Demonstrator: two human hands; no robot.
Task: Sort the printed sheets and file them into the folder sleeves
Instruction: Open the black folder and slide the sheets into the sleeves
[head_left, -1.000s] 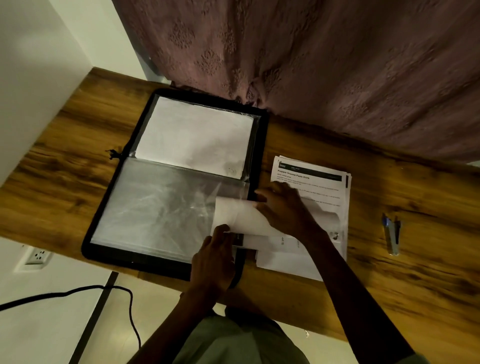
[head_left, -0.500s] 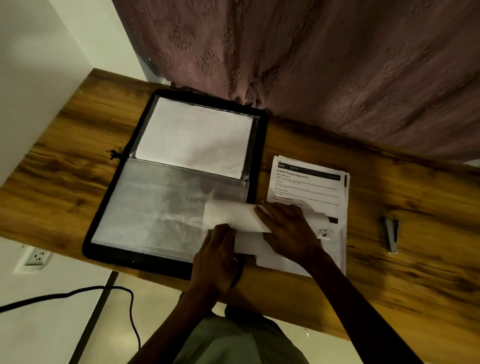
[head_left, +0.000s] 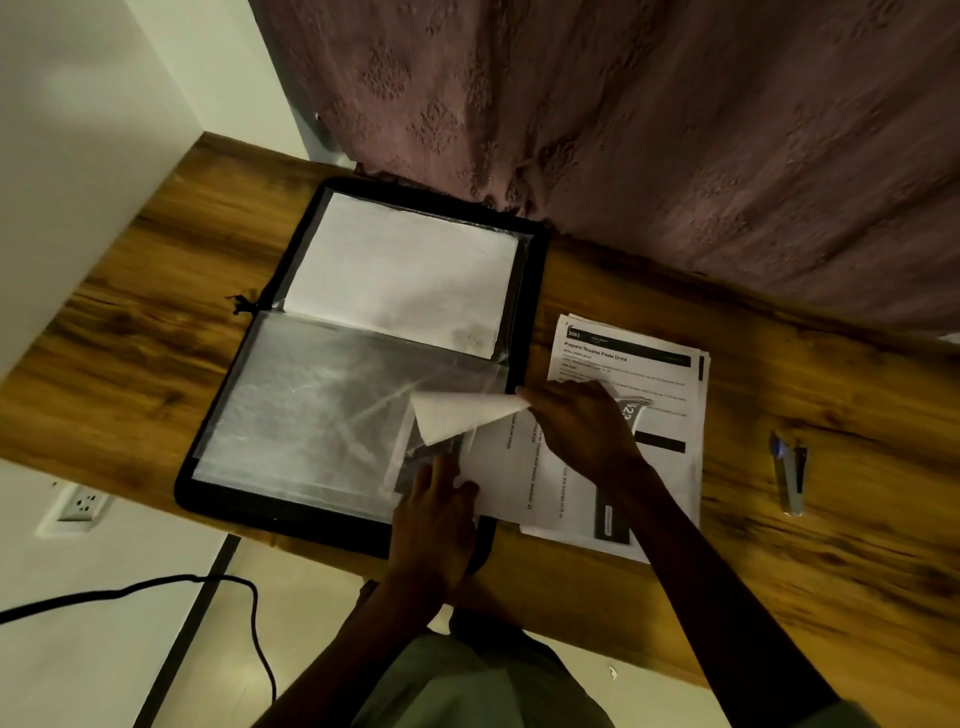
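A black folder lies open on the wooden desk. Its far sleeve holds a white sheet; its near clear sleeve is wrinkled. A printed sheet lies partly inside the near sleeve's right edge, its far corner curled over. My right hand pinches that curled corner. My left hand presses the sleeve's open edge and the sheet's near-left corner with spread fingers. A stack of printed sheets lies right of the folder, under my right forearm.
A small stapler lies on the desk to the right of the stack. A patterned curtain hangs along the desk's far edge. A white wall stands at left. A black cable and a wall socket are below the desk's near edge.
My right hand has moved away from me with the sheet's corner, which now curls in a sharper fold. The sheet has turned and more of its printed face shows. My left hand stays put.
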